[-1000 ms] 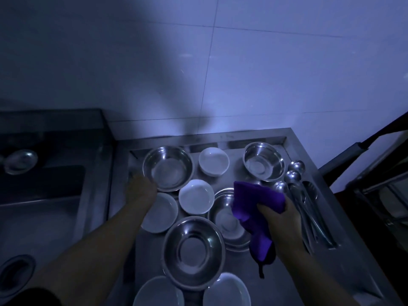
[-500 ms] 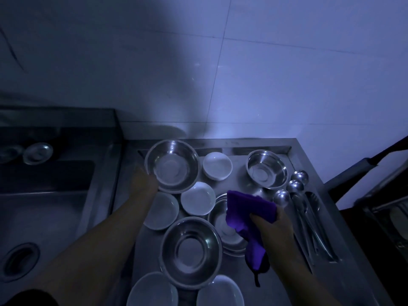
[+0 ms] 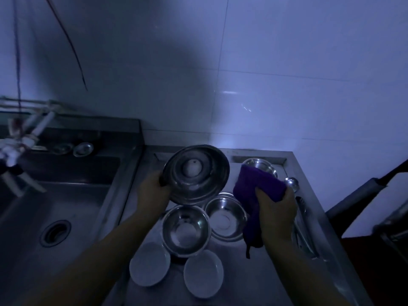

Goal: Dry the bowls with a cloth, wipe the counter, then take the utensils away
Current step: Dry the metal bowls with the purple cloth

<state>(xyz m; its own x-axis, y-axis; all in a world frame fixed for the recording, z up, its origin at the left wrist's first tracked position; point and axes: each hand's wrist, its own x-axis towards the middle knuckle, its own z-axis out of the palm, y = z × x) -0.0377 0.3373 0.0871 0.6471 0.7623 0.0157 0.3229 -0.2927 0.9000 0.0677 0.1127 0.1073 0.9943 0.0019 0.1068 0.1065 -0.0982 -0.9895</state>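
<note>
The left hand (image 3: 152, 191) grips a steel bowl (image 3: 196, 173) by its left rim, lifted and tilted so its underside faces the camera. The right hand (image 3: 277, 212) clutches a purple cloth (image 3: 257, 191) just right of it. Below, two steel bowls (image 3: 185, 230) and two white bowls (image 3: 150, 262) crowd the tabletop (image 3: 265, 281); the sink (image 3: 66, 202) lies left.

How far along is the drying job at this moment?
Early. Nothing looks finished. In hand: the left hand holds a steel bowl lifted and tilted, while the right hand grips the purple cloth, which is not yet on it. Left: the other steel bowls and white bowls, the counter and the utensils.
</note>
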